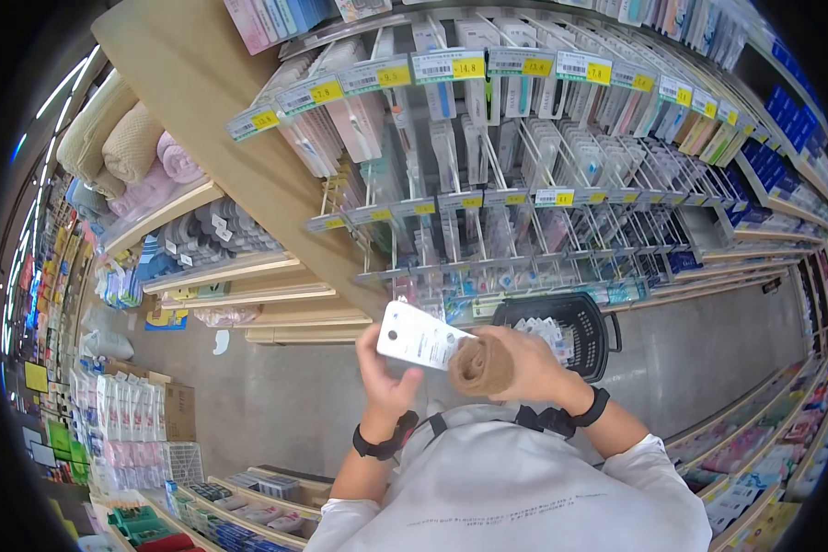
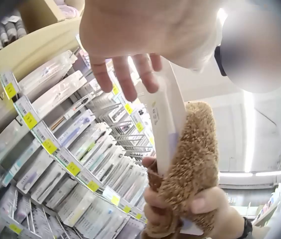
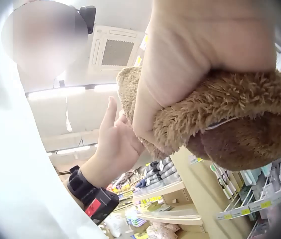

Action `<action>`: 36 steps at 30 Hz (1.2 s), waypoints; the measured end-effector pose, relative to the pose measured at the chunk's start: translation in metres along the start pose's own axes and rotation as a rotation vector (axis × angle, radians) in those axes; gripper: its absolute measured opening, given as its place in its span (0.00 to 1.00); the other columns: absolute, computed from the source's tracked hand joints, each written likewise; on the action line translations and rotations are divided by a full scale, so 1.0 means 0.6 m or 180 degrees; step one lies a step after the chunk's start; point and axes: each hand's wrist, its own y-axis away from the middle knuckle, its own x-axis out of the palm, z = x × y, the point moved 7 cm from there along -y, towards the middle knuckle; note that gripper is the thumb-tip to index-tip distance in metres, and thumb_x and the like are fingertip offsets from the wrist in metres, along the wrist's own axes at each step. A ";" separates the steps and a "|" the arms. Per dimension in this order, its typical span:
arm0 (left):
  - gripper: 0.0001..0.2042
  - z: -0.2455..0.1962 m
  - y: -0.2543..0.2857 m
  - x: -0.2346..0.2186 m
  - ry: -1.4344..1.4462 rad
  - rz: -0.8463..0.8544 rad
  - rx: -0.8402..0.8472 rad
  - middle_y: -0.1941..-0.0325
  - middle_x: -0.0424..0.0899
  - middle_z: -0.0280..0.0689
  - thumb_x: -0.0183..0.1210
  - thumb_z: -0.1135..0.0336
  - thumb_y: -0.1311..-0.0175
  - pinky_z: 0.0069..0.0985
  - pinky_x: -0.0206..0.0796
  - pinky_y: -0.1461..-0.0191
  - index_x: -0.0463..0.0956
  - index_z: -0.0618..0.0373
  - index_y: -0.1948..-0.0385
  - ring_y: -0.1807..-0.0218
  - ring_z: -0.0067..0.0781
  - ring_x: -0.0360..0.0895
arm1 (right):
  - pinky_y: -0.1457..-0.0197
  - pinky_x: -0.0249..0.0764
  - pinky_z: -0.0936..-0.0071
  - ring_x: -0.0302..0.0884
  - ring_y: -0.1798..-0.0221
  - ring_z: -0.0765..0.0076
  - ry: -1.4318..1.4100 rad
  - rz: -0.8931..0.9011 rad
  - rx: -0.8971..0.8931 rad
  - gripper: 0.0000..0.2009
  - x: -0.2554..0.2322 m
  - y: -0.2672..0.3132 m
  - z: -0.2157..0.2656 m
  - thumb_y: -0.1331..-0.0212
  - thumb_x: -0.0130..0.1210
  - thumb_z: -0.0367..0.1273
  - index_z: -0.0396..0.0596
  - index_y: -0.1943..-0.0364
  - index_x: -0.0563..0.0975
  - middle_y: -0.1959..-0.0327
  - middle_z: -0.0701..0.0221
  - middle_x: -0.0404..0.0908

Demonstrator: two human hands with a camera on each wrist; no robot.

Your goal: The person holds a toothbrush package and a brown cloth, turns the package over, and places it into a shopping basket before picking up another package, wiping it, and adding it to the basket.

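Observation:
My right hand grips a brown fluffy plush item, folded or rolled, with a darker, smoother brown side. A flat white toothbrush package stands up against the plush; in the left wrist view, its lower end shows by the right hand's grip. The fingers of my left hand reach behind the far end of the package, with the thumb held away from it. From the left wrist, the left hand's fingers look extended beside the package's upper edge.
A toothbrush rack with price tags stands ahead. Below the right hand, a black basket holds several white packages. Wooden shelves with rolled towels and grey goods are at left. More shelving flanks the right side.

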 end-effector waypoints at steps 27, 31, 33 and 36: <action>0.08 -0.001 0.015 0.040 -0.0408 0.1712 -0.0723 0.63 0.81 0.42 0.60 0.76 0.46 0.20 0.67 0.56 0.78 0.70 0.66 0.62 0.27 0.77 | 0.56 0.74 0.63 0.78 0.59 0.54 0.0608 -0.0274 -0.0284 0.31 -0.003 0.023 -0.056 0.66 0.70 0.37 0.49 0.52 0.72 0.60 0.63 0.79; 0.07 0.001 0.016 0.037 -0.0400 0.1571 -0.0686 0.64 0.80 0.41 0.62 0.76 0.48 0.21 0.67 0.58 0.79 0.68 0.67 0.64 0.28 0.77 | 0.56 0.74 0.63 0.78 0.60 0.53 0.0247 -0.0451 0.0134 0.28 -0.011 0.034 -0.074 0.67 0.71 0.34 0.47 0.56 0.72 0.62 0.62 0.78; 0.08 0.001 0.014 0.035 -0.0413 0.1502 -0.0534 0.64 0.80 0.41 0.63 0.76 0.48 0.21 0.67 0.59 0.79 0.68 0.67 0.64 0.28 0.77 | 0.57 0.74 0.64 0.77 0.60 0.53 0.0137 -0.0449 0.0258 0.28 -0.012 0.038 -0.085 0.68 0.71 0.33 0.46 0.58 0.72 0.63 0.62 0.78; 0.09 0.000 0.007 0.019 -0.0649 0.1166 -0.0208 0.65 0.81 0.41 0.65 0.75 0.51 0.23 0.68 0.59 0.80 0.66 0.68 0.64 0.31 0.78 | 0.57 0.72 0.65 0.77 0.61 0.51 0.0080 -0.0385 0.0408 0.25 -0.012 0.042 -0.099 0.68 0.71 0.30 0.44 0.61 0.72 0.65 0.61 0.78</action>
